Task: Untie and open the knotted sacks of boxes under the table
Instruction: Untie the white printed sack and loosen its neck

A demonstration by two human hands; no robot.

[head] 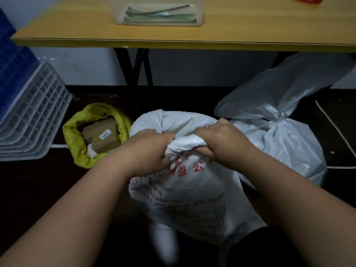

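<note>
Both hands on the near white sack (185, 189) w/ red print, centre of floor just in front of the table (77, 33); left hand (150, 153) grips the bunched neck from the left, fingers curled into the fabric; right hand (225, 143) grips it from the right, thumb under, fingers over; neck is gathered btwn the two fists; can't tell if a knot is there; 2nd white sack (285, 143) far right, touching the first, neck tied w/ cord; yellow sack (77, 139) far left stands open, brown boxes (104, 135) inside, one w/ a white label; clear crates (32, 116) stacked at left; clear tub (158, 14) on tabletop; white cord (333, 130) on floor at right
</note>
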